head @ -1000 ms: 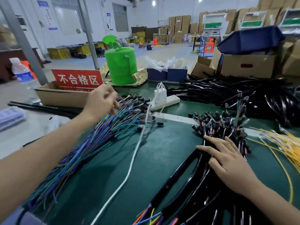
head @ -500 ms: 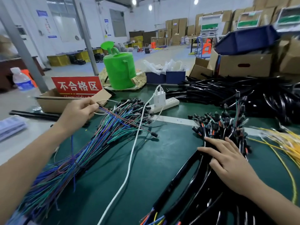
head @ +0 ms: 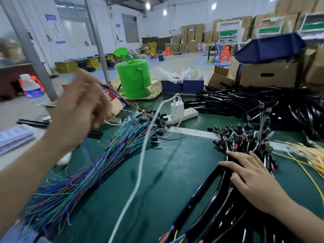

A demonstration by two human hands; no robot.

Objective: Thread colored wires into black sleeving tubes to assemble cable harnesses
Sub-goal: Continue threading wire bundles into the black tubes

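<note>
The left hand (head: pixel 78 109) is raised above the desk (head: pixel 175 165). As far as the motion blur lets me tell, its grip is pinched on a few lifted strands (head: pixel 126 100), brown, blue and white. Their far ends run down into the fanned bundle of colored wires (head: pixel 108 155) lying on the left of the desk. The right hand (head: pixel 249 174) lies flat with straight fingers, grip released, on the black sleeving tubes (head: pixel 210 204) at the near right, which already carry wires. A bigger heap of tubes (head: pixel 245 102) sits at the back. The main risk, I judge, is snagging: the strands' connector ends sit among their neighbours, so a quick pull could drag extra wires out or knot the bundle. A white cable (head: pixel 140 165) crosses the bundle from the power strip (head: pixel 184 114), and the strands could hook it and tug the charger. A pinch this light on thin insulation may also slip, dropping 1 strand back into the pile. With only 1 hand steadying it, the sleeved pile could shift into the yellow wires (head: pixel 312 155) beside it.
</note>
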